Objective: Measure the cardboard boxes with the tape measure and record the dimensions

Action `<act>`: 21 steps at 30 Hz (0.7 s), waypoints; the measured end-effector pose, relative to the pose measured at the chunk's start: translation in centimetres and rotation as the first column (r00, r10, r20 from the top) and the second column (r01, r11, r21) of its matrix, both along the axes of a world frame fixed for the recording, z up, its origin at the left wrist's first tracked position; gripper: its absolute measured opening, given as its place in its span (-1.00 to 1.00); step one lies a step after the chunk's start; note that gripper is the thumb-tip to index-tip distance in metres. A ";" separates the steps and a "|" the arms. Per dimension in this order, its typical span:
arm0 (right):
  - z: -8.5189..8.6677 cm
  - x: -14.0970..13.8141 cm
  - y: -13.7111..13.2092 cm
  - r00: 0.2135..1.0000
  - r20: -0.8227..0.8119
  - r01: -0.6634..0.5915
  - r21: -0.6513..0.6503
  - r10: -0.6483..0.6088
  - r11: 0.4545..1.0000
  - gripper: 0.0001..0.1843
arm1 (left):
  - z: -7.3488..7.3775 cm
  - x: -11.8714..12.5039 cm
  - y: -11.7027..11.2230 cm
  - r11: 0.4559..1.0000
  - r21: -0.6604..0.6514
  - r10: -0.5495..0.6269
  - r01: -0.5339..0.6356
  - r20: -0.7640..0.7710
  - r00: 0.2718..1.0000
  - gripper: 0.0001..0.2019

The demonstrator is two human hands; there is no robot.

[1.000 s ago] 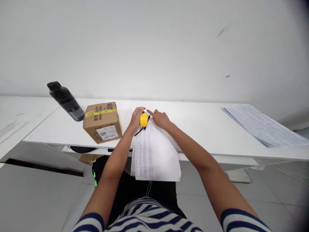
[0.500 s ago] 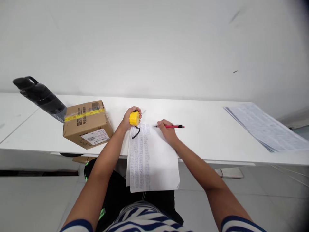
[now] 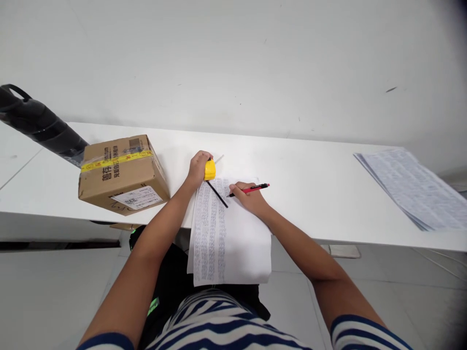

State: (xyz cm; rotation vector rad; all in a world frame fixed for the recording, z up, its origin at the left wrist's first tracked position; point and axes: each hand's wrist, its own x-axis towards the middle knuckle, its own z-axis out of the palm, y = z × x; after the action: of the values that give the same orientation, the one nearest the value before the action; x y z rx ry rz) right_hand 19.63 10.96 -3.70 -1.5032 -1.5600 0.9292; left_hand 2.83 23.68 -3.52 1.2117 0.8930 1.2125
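My left hand (image 3: 197, 167) is closed on a small yellow tape measure (image 3: 209, 170) at the top edge of a printed sheet of paper (image 3: 226, 228); its black strap trails over the page. My right hand (image 3: 246, 197) grips a red pen (image 3: 251, 188), with the tip on the upper part of the sheet. The paper lies on the white table (image 3: 310, 189) and hangs over the near edge toward my lap.
A taped cardboard box (image 3: 122, 172) with a shipping label stands left of my left hand. A black bottle (image 3: 40, 126) lies tilted behind it at the far left. A stack of printed sheets (image 3: 416, 187) sits at the table's right end. A white wall backs the table.
My right hand picked up the red pen from beside the tape measure and brought it down onto the sheet. My left hand stayed on the tape measure. The view shifted.
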 end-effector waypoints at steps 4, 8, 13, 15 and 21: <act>-0.1 0.0 0.1 1.000 0.003 -0.029 -0.009 0.029 1.000 -0.51 | 0.2 -0.1 -0.5 0.997 0.066 -0.035 0.040 -0.080 0.996 -0.80; -0.1 0.0 0.1 1.000 0.020 -0.011 -0.001 0.011 1.000 -0.52 | -0.1 -0.2 -0.2 0.995 0.067 -0.071 0.074 -0.040 0.997 -0.80; 0.0 -0.1 0.0 0.998 0.011 -0.065 -0.002 0.065 0.998 -0.53 | -0.3 -0.7 0.5 0.982 -0.012 -0.187 0.188 0.013 0.982 -0.80; 0.1 -0.1 -0.1 0.998 0.005 -0.061 0.001 0.061 0.998 -0.54 | -0.3 -1.0 0.7 0.969 -0.042 -0.242 0.244 0.046 0.969 -0.81; 0.0 -0.1 -0.2 0.999 0.006 -0.040 0.009 0.040 0.999 -0.55 | -0.1 -1.4 0.9 0.944 -0.075 -0.314 0.321 0.091 0.945 -0.81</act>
State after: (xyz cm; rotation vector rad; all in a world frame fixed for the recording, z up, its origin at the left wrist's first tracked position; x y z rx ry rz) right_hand 19.53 10.75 -3.73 -1.4741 -1.6019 0.9400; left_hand 1.44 24.61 -3.65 1.1767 0.6561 0.9429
